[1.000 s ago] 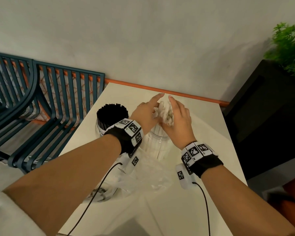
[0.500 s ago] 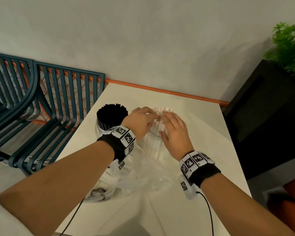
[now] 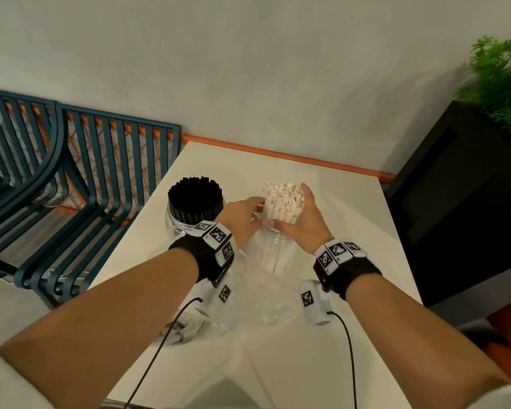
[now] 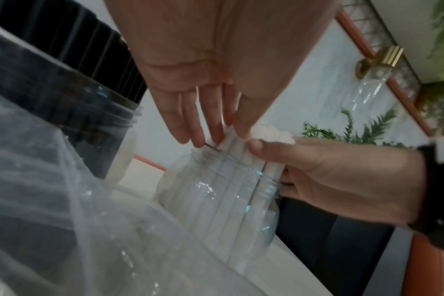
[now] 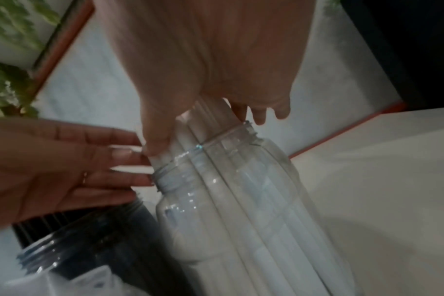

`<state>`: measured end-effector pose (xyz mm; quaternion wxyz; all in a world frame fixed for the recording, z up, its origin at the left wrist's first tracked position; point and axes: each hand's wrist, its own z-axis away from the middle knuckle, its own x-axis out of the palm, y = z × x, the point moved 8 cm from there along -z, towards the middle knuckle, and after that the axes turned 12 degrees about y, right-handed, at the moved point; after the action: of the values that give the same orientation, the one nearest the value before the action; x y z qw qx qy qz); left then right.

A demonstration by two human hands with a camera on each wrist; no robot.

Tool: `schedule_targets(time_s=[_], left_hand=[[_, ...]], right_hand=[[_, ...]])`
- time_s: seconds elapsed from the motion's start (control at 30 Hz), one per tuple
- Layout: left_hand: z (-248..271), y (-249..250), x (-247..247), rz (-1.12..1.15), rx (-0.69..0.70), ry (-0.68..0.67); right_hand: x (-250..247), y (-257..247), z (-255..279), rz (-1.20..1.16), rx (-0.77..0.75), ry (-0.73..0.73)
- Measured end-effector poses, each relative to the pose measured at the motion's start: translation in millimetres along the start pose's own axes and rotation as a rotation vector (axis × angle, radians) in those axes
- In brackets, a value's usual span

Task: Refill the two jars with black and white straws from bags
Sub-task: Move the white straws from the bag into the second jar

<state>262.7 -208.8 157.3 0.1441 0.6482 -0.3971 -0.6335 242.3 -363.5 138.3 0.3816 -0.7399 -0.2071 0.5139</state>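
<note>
A clear jar point(image 3: 273, 252) in the middle of the white table holds a bundle of white straws point(image 3: 282, 199) that stands above its mouth. My right hand point(image 3: 303, 221) grips this bundle from the right, thumb in front and fingers behind. My left hand point(image 3: 248, 211) touches the bundle's left side with straight fingers point(image 4: 203, 124). In the right wrist view the straws point(image 5: 216, 128) pass through the jar's neck point(image 5: 205, 148). To the left stands a second jar packed with black straws point(image 3: 194, 199).
Crumpled clear plastic bags point(image 3: 248, 308) lie on the table point(image 3: 351, 208) in front of the jars, under my wrists. Blue metal chairs point(image 3: 71, 187) stand to the left, and a black cabinet point(image 3: 455, 202) with a green plant point(image 3: 502, 81) to the right.
The white straw bundle, held above the jar a second ago, went down into it. My hands moved from the top of the straws to their sides.
</note>
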Motion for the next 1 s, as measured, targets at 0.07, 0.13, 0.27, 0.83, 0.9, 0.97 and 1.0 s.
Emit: schedule_targets(time_s=[0.07,0.13,0.27,0.83,0.9,0.97,1.0], left_hand=[[1,6,-5,0.043,0.025,0.068],[2,13,-15,0.084,0.080,0.131],[7,19,-20,-0.019,0.213,0.095],[92,-91,-111,-0.186,-0.133,0.123],[105,-122,-116,-0.238,-0.279,0.191],[118,-152,-115,-0.213,-0.472,0.224],[126,-165,-110,-0.111,-0.607,0.221]], right_hand=[[0,-2,-3,0.093,-0.035,0.052],[-8,-12,-1,0.093,-0.104,0.131],[-7,-25,10,0.249,-0.320,0.114],[22,6,125,0.434,-0.572,-0.411],[29,15,127,0.532,-0.562,-0.439],[34,18,125,0.595,-0.515,-0.457],[36,20,124,0.602,-0.478,-0.474]])
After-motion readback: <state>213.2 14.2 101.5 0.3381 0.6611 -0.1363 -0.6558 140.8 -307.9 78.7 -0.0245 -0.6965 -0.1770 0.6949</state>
